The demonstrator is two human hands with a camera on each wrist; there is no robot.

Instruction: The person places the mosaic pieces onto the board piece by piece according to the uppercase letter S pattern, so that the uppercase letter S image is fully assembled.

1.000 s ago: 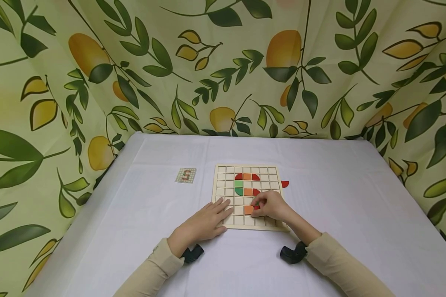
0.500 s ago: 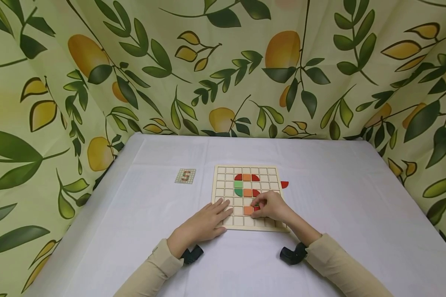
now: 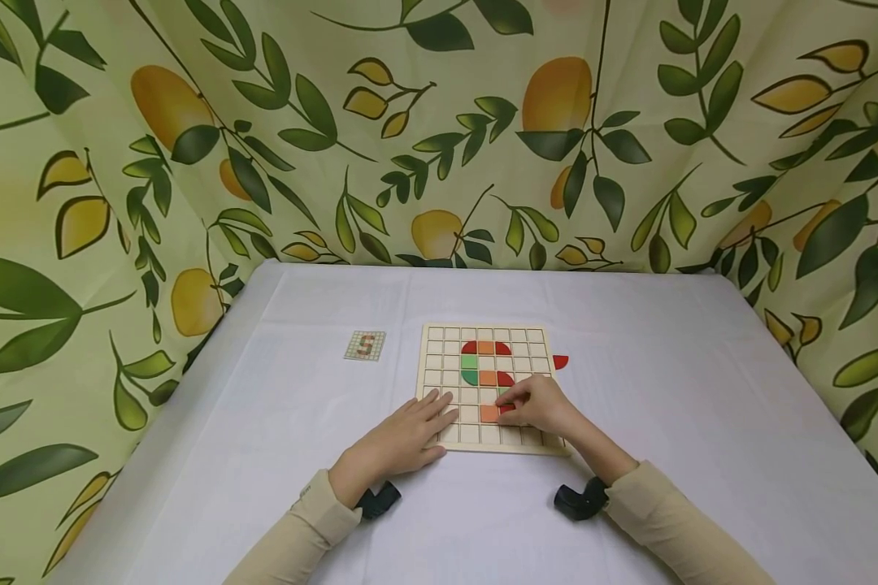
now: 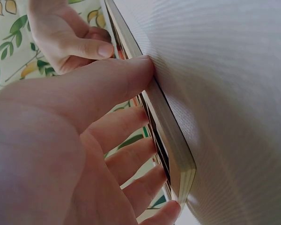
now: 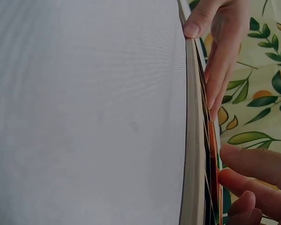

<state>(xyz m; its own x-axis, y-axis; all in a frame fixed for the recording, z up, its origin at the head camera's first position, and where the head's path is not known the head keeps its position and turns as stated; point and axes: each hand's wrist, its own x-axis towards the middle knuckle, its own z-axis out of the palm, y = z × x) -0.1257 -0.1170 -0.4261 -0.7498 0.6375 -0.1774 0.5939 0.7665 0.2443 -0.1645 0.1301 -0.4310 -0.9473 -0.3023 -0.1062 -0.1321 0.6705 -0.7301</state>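
A wooden grid board (image 3: 467, 437) lies on the table, with red, orange and green tiles in an S-like shape. My left hand (image 3: 402, 435) rests on its near left corner with fingers spread, the thumb along the front edge in the left wrist view. Over the lower right of the shape, my right hand (image 3: 541, 406) pinches a red tile (image 3: 506, 409) between thumb and forefinger, largely hidden by the fingers. Beside it lies an orange square tile (image 3: 488, 413). A light green tile (image 3: 503, 392) shows partly above the forefinger.
A small pattern card (image 3: 365, 346) with an S on a grid lies left of the board. One loose red quarter-round tile (image 3: 561, 361) sits at the board's right edge. A white cloth (image 3: 300, 325) covers the table; a leaf-patterned curtain (image 3: 439, 162) hangs behind.
My right hand's fingers have shifted slightly to the right, and more of the light green tile shows above the forefinger. My left hand stays in place on the board.
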